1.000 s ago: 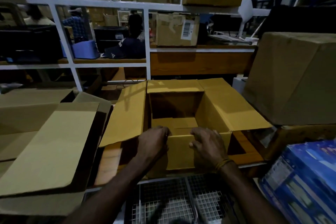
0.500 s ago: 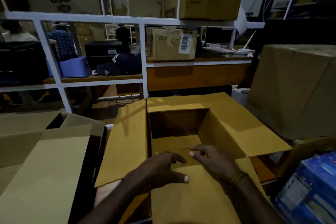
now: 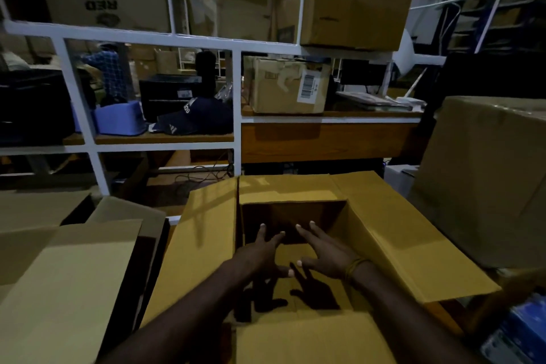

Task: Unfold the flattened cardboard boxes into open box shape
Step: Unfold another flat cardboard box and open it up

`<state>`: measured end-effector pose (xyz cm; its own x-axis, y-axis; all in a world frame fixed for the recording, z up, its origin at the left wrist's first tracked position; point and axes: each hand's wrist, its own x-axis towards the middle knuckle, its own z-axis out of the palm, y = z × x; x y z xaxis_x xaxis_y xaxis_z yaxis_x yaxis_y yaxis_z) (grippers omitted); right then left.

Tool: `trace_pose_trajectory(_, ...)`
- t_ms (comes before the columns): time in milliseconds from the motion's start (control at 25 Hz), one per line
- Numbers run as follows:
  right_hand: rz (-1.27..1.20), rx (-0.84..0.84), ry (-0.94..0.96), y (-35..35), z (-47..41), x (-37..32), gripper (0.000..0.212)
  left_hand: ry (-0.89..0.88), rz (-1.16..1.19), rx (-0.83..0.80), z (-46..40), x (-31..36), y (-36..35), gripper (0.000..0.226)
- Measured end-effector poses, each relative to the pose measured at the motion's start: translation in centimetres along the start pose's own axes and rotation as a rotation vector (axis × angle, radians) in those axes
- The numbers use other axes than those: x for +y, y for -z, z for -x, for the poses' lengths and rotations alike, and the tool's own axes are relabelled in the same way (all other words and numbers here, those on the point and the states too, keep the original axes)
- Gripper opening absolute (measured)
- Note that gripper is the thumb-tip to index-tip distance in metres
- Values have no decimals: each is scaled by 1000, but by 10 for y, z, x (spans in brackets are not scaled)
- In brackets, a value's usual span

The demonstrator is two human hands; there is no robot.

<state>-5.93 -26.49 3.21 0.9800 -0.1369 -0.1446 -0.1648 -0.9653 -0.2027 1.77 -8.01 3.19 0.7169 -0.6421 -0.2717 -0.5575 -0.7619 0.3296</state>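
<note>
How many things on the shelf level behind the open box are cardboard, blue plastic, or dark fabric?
Cardboard box with barcode label: 1
Blue plastic tub: 1
Dark cap: 1
Total: 3
Both hands, left and right, reach with straight fingers into the open box in front.

Both forearms extended forward from the lower edge of the view, converging toward the centre. The left hand (image 3: 260, 254) was held palm down with fingers straight and spread, thumb pointing inward. The right hand (image 3: 325, 254) mirrored it, fingers straight and splayed, thumb pointing toward the left thumb. The thumb tips nearly met. A band encircled the right wrist. Neither hand gripped anything.
</note>
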Motion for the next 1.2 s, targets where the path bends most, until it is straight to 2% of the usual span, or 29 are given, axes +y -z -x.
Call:
trace_pose_trajectory(400,86,212,37,31,-106,51,98,78,-161,324,-102,-24,42,99)
trace_pose_trajectory(640,212,411,5,51,-164,77,94,136,-193,433,-159,-27,59,101)
trace_pose_trajectory(840,105,350,-79,60,-206,105,83,247,-286,474,-189,-39,73,99)
trace_pose_trajectory(1040,105,211,-51,62,-239,121,98,355,-325,429,-204,-54,78,97)
trace_pose_trajectory(1200,122,253,-84,65,-253,122,102,404,-265,327,-212,-54,81,103)
